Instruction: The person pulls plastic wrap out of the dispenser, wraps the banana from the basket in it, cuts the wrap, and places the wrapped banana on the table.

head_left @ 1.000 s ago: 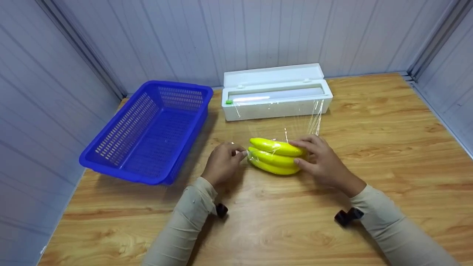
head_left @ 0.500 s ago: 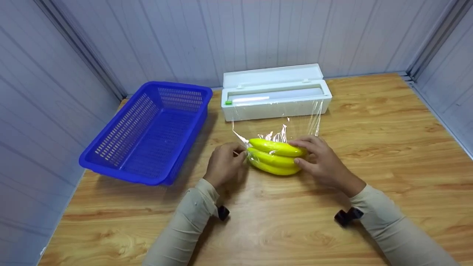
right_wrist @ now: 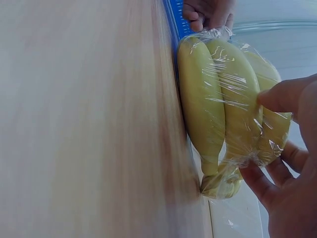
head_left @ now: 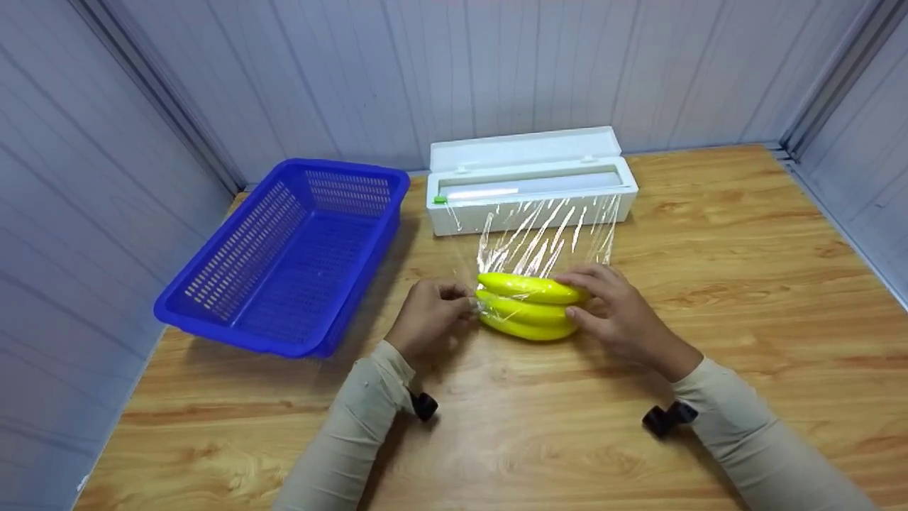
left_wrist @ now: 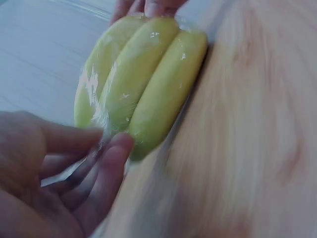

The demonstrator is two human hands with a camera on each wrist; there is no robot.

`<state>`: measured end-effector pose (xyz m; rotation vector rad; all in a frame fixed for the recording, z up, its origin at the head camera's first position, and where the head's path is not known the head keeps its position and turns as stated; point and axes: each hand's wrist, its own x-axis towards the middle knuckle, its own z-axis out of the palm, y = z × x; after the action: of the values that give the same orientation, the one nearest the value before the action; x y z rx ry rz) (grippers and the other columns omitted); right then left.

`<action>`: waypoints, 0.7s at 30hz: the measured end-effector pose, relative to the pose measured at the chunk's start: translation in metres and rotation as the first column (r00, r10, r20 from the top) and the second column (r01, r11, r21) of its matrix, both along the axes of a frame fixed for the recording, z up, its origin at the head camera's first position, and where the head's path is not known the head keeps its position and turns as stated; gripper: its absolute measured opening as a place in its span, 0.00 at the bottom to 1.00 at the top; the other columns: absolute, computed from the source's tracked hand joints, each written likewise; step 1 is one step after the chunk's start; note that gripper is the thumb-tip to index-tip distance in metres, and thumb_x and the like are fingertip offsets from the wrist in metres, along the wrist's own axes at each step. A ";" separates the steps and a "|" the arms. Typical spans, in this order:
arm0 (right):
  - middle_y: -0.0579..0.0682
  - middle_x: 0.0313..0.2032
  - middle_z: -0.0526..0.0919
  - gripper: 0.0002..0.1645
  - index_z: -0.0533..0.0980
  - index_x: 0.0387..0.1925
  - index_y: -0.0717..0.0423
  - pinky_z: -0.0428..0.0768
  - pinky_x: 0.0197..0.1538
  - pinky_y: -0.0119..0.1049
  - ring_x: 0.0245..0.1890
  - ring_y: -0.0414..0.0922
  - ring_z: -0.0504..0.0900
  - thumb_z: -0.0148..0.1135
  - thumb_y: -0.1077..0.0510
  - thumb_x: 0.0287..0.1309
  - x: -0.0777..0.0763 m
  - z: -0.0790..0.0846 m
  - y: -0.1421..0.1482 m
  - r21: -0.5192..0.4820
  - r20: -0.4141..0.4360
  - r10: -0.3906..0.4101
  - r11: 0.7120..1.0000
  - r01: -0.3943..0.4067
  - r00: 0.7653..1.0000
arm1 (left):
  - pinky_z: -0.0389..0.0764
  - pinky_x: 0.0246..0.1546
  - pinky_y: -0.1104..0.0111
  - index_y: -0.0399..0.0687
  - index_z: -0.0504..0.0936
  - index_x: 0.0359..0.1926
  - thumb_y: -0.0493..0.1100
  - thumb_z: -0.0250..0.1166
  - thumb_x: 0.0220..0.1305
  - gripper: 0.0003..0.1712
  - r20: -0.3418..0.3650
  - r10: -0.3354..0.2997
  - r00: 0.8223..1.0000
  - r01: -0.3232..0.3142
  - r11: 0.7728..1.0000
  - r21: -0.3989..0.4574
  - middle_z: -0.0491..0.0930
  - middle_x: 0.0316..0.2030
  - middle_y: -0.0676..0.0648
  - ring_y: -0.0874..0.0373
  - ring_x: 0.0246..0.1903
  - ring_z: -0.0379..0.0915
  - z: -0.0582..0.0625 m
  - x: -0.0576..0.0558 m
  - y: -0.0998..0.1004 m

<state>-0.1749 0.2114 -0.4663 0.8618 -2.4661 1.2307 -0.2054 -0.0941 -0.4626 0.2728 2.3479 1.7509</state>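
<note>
Head view: L grip [head_left: 429,309] pinches clear plastic wrap [head_left: 535,248] at one end of the bananas [head_left: 528,309]; R grip [head_left: 621,312] holds their other end thru the wrap. Bananas sit btwn both on tabletop [head_left: 539,426], in front of open white box [head_left: 532,165], w/ blue basket [head_left: 301,273] off to L.

Bananas [right_wrist: 201,99]: three, side by side, running down the view to a darker stem end at the bottom.
Film [right_wrist: 237,84]: clear and glinting, around the bananas, bunched at their upper end.
Right hand [right_wrist: 296,193]: thumb on the bananas' right side, fingertips lower down near the stem, gripping through the film.
Left hand [right_wrist: 213,12]: at the top, fingers on the bunched film.
Basket [right_wrist: 182,27]: blue, just a strip showing.
Table [right_wrist: 89,119]: wood-grained, blurred, at left.
</note>
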 end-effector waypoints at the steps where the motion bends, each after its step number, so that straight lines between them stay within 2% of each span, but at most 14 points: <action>1: 0.52 0.58 0.77 0.29 0.78 0.61 0.52 0.70 0.60 0.52 0.60 0.49 0.70 0.71 0.65 0.57 0.000 0.000 0.000 0.000 0.000 0.000 1.000 0.000 1.000 | 0.84 0.38 0.65 0.41 0.87 0.34 0.33 0.68 0.63 0.02 -0.032 -0.025 0.999 0.024 0.999 -0.047 0.86 0.31 0.46 0.56 0.32 0.82 0.001 0.000 -0.002; 4: 0.50 0.57 0.77 0.29 0.78 0.61 0.52 0.70 0.59 0.52 0.58 0.49 0.70 0.71 0.65 0.56 0.001 -0.001 0.000 0.006 -0.002 -0.006 1.000 0.006 1.000 | 0.82 0.41 0.67 0.44 0.90 0.38 0.34 0.70 0.62 0.05 -0.129 -0.128 0.983 0.101 0.975 -0.199 0.87 0.33 0.51 0.59 0.36 0.82 0.004 0.000 -0.007; 7: 0.50 0.57 0.77 0.30 0.78 0.61 0.51 0.70 0.59 0.52 0.58 0.49 0.70 0.72 0.65 0.56 0.001 -0.002 0.001 0.008 0.006 -0.014 1.000 0.014 1.000 | 0.82 0.42 0.67 0.43 0.90 0.42 0.32 0.69 0.61 0.09 -0.180 -0.233 0.956 0.176 0.942 -0.285 0.86 0.36 0.51 0.59 0.38 0.81 0.006 0.000 -0.011; 10: 0.50 0.58 0.77 0.30 0.78 0.61 0.51 0.70 0.60 0.53 0.59 0.49 0.70 0.72 0.65 0.56 0.001 -0.002 0.001 0.007 0.015 -0.015 1.000 0.015 1.000 | 0.81 0.40 0.68 0.43 0.89 0.43 0.30 0.68 0.61 0.11 -0.238 -0.292 0.926 0.197 0.914 -0.355 0.85 0.36 0.50 0.60 0.37 0.80 0.005 0.000 -0.011; 12: 0.51 0.58 0.77 0.30 0.78 0.61 0.50 0.70 0.60 0.53 0.59 0.49 0.70 0.71 0.65 0.57 0.001 -0.002 0.001 0.005 0.020 -0.012 1.000 0.012 1.000 | 0.81 0.39 0.68 0.43 0.89 0.42 0.31 0.68 0.62 0.09 -0.291 -0.302 0.908 0.177 0.905 -0.387 0.85 0.36 0.50 0.60 0.36 0.79 0.004 -0.001 -0.011; 15: 0.50 0.58 0.77 0.29 0.78 0.61 0.51 0.70 0.60 0.53 0.60 0.49 0.70 0.71 0.65 0.57 0.001 -0.003 0.002 0.007 0.021 -0.012 1.000 0.012 1.000 | 0.80 0.40 0.68 0.44 0.89 0.40 0.34 0.68 0.64 0.06 -0.337 -0.284 0.897 0.131 0.902 -0.411 0.85 0.36 0.51 0.60 0.37 0.78 0.002 -0.001 -0.010; 17: 0.50 0.58 0.77 0.29 0.78 0.61 0.51 0.70 0.60 0.53 0.60 0.49 0.70 0.71 0.64 0.57 0.001 -0.003 0.002 0.008 0.023 -0.013 1.000 0.013 1.000 | 0.80 0.41 0.68 0.44 0.89 0.39 0.35 0.68 0.65 0.04 -0.347 -0.267 0.899 0.111 0.906 -0.409 0.84 0.35 0.52 0.60 0.37 0.79 0.001 -0.001 -0.009; 21: 0.50 0.59 0.76 0.29 0.78 0.61 0.52 0.70 0.60 0.53 0.60 0.49 0.70 0.71 0.64 0.57 0.001 -0.002 0.001 0.010 0.028 -0.012 1.000 0.012 1.000 | 0.80 0.41 0.67 0.45 0.89 0.36 0.35 0.67 0.65 0.04 -0.322 -0.227 0.919 0.094 0.920 -0.382 0.84 0.33 0.53 0.60 0.36 0.78 -0.002 -0.001 -0.006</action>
<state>-0.1743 0.2129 -0.4687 0.8368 -2.4979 1.2361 -0.2068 -0.1004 -0.4643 0.7617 2.7442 1.2430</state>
